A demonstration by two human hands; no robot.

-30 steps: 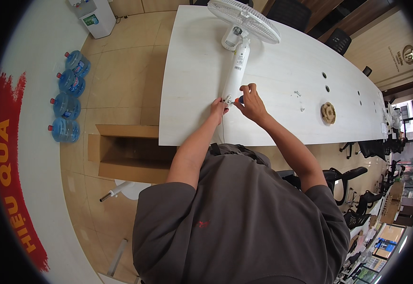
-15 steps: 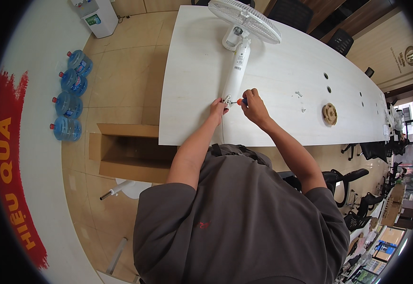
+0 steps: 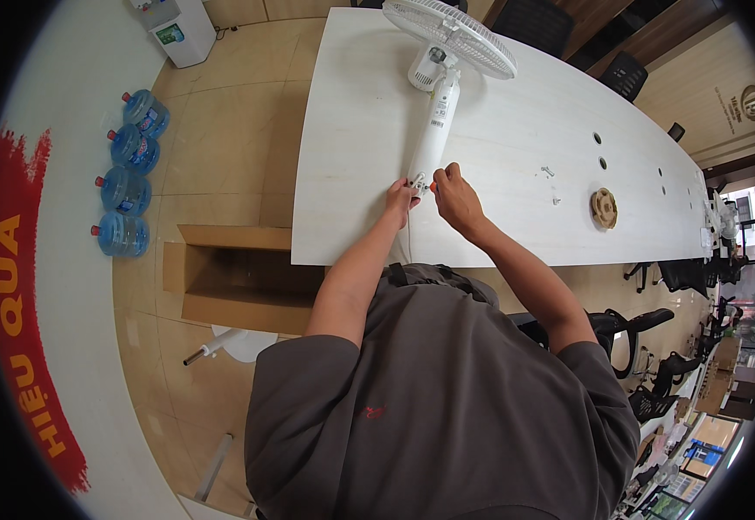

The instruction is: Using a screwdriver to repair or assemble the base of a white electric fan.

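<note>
A white electric fan [image 3: 434,130] lies across the white table [image 3: 351,130], its caged head [image 3: 455,36] at the far end and its tube pointing toward me. Around the tube's near end my left hand [image 3: 401,201] is closed, steadying it next to a small white fitting. My right hand [image 3: 458,201] is closed round a screwdriver [image 3: 433,186]; only a bit of its orange collar shows, the rest being covered by the fingers. The screwdriver's tip meets the side of the fitting. A thin white cord hangs from the tube's end over the table edge.
Small screws [image 3: 548,172] and a round tan cardboard piece [image 3: 603,209] lie to the right on the table. An open cardboard box [image 3: 239,277] stands on the floor at left, near a white stand with a pole [image 3: 213,347]. Blue water bottles [image 3: 123,234] line the wall.
My right hand has turned about the screwdriver, its fingers now covering the handle that showed before. My left hand stays on the tube.
</note>
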